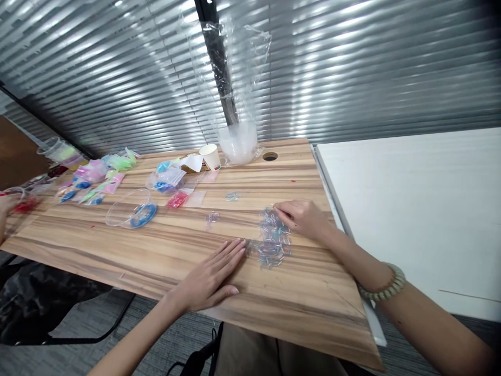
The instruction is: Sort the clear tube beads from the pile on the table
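A loose pile of small clear and bluish tube beads (273,240) lies on the wooden table. My left hand (213,277) rests flat on the tabletop, fingers stretched out, with its fingertips close to the pile's left side. At the pile's upper right edge is my right hand (301,216), its thumb and index finger pinched together by the beads. Whatever lies between those fingertips is too small to make out. Two smaller clusters sit apart to the left: purplish beads (212,218) and pale blue-grey beads (233,196).
Further left are a clear round container with blue beads (143,215), a bag of red beads (178,199) and several colourful bags (94,172). A paper cup (210,156) and a plastic-wrapped stack of containers (238,143) stand behind. Another person's hand (4,206) shows at far left.
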`<action>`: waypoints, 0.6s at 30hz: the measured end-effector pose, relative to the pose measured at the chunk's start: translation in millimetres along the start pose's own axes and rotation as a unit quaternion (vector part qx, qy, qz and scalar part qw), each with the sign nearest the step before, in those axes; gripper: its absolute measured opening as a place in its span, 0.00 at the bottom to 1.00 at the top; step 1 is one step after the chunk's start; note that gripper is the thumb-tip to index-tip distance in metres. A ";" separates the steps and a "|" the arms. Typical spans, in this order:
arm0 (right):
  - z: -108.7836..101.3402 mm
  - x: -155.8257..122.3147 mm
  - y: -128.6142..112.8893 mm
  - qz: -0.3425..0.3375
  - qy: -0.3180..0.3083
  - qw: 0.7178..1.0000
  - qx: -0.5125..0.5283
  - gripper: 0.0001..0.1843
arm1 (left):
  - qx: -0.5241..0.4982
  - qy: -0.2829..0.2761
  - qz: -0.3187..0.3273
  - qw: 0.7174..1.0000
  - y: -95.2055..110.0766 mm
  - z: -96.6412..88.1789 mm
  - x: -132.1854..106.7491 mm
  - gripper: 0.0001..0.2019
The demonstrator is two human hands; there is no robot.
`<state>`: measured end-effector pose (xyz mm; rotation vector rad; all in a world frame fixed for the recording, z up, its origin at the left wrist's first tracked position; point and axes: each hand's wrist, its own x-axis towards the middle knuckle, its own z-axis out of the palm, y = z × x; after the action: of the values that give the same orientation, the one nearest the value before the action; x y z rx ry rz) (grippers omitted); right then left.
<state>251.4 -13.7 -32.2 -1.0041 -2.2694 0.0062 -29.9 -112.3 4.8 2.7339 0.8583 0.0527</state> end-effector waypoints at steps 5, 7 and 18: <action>0.9 -0.6 0.1 0.004 -0.008 1.000 -0.002 0.16 | -0.016 -0.025 0.000 1.000 -9.4 -3.7 5.3 0.38; 0.7 -0.7 1.7 0.005 -0.001 1.000 -0.002 0.16 | -0.021 -0.018 -0.010 1.000 -16.4 -6.6 5.4 0.39; -0.6 0.0 -0.1 -0.003 -0.001 1.000 0.002 0.16 | -0.030 -0.042 0.002 0.999 1.5 -3.4 -19.8 0.37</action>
<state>251.6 -13.9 -31.8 -0.9961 -2.2727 0.0107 -45.7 -123.9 9.4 2.6613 0.8151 -0.0344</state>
